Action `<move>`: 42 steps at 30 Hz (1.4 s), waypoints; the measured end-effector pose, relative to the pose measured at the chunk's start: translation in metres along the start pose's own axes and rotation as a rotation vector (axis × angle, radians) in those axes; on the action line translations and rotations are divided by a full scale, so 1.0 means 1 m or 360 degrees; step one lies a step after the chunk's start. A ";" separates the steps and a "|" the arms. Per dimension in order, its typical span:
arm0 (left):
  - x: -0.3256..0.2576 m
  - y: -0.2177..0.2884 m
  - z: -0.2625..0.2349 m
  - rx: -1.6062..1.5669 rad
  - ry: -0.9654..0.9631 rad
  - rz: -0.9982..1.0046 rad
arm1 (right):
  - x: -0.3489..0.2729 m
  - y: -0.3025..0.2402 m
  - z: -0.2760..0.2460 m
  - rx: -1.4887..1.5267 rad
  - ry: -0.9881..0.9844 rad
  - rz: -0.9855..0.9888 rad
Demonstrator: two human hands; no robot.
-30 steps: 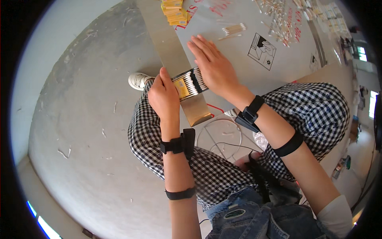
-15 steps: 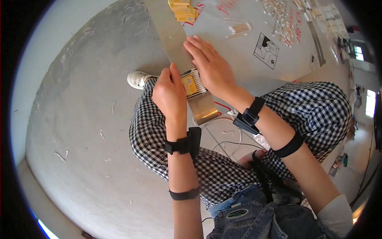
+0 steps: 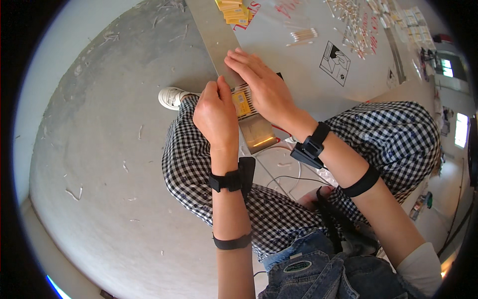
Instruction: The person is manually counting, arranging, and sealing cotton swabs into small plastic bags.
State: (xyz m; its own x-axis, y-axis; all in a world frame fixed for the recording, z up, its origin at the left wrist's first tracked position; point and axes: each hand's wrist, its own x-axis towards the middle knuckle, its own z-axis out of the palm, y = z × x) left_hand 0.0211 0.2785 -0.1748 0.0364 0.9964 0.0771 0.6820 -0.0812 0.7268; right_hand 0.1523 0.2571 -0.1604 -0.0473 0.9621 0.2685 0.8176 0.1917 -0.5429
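A row of cotton swabs (image 3: 242, 116) lies in a shallow metal holder (image 3: 258, 133) at the table's near edge. On top of the swabs is a small yellow card or packet (image 3: 242, 103). My left hand (image 3: 216, 115) is closed at the left side of the holder, thumb and forefinger uppermost; what its fingers grip, if anything, is hidden. My right hand (image 3: 265, 85) stretches over the right side of the row, fingers straight and close together, palm turned down and left. It hides part of the swabs and the far end of the holder.
Several yellow packets (image 3: 236, 12) are stacked at the far table edge. A small bundle of swabs (image 3: 303, 36) and a loose heap of swabs (image 3: 356, 25) lie farther off. Packed clear bags (image 3: 418, 27) stand at the far right. White scraps (image 3: 74, 193) dot the floor at left.
My right hand has shifted left and covers more of the swabs, and a dark corner now shows beyond it. My left hand stays beside the holder.
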 end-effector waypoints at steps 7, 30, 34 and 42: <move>0.002 0.003 -0.001 0.0071 0.0042 0.0070 | 0.003 -0.002 0.003 0.0139 -0.0004 -0.0055; 0.007 0.003 -0.016 -0.0158 0.0033 -0.0103 | -0.002 -0.024 -0.091 0.1332 0.0915 0.0770; 0.004 -0.008 -0.031 -0.0226 0.0299 0.0206 | -0.035 -0.074 -0.194 0.0967 0.0741 0.0506; -0.016 0.068 -0.021 -0.0240 0.0132 0.0722 | -0.110 -0.038 -0.380 -0.0623 0.1268 0.0471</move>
State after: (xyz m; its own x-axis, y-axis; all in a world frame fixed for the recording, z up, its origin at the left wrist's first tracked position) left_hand 0.0518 0.2562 -0.1120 0.2431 0.8546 0.4589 0.4969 -0.5161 0.6977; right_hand 0.3441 0.0704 0.1331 0.4823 0.5170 0.7072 0.8755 -0.2579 -0.4086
